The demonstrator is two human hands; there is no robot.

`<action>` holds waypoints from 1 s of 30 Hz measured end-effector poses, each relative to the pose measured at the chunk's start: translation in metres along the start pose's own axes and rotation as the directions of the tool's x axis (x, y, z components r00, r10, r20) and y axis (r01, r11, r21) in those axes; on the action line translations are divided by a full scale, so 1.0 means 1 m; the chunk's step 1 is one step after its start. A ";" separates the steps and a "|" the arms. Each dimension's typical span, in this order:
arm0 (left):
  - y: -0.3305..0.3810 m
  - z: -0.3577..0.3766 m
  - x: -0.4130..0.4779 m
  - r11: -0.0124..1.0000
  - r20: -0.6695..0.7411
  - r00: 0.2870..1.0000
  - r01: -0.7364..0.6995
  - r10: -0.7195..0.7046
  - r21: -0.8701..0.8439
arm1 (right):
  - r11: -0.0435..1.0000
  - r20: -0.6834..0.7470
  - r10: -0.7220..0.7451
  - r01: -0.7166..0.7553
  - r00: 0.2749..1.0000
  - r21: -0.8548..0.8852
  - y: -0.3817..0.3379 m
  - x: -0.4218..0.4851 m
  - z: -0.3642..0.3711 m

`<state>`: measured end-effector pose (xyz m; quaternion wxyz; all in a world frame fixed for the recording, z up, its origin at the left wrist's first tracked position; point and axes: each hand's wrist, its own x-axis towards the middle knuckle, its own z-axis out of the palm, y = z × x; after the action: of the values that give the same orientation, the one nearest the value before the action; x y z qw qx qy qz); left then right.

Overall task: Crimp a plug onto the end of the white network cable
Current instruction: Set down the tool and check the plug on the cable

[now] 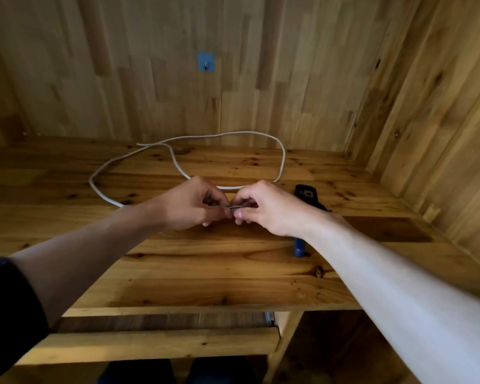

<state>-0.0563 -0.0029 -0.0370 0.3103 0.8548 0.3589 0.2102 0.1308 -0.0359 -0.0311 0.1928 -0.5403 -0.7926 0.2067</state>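
Squarely mid-desk (205, 273): left hand (194, 205) on cable (281, 162), right hand (263, 209) on plug (234, 208).

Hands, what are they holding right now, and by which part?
The left hand and right hand pinch the white cable at its end.

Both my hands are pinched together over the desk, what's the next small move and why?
Probably press the white cable fully home into the plug. The left hand and right hand both pinch that small piece at their fingertips, while the crimping tool lies ungripped on the desk by the right wrist. How deep the wires sit is too small to tell.
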 end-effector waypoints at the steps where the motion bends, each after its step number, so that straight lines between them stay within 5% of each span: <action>1: 0.000 0.000 0.000 1.000 -0.001 1.000 0.002 -0.002 0.005 | 1.000 0.017 0.004 -0.004 1.000 0.016 0.001 0.000 -0.001; 30: -0.011 -0.006 0.004 0.999 0.036 0.999 -0.009 0.007 0.046 | 0.985 -0.060 0.012 -0.002 0.998 0.170 0.014 0.003 -0.001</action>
<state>-0.0623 0.0085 -0.0399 0.2962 0.8668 0.3544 0.1877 0.1410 -0.0282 -0.0375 0.2614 -0.5306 -0.7640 0.2576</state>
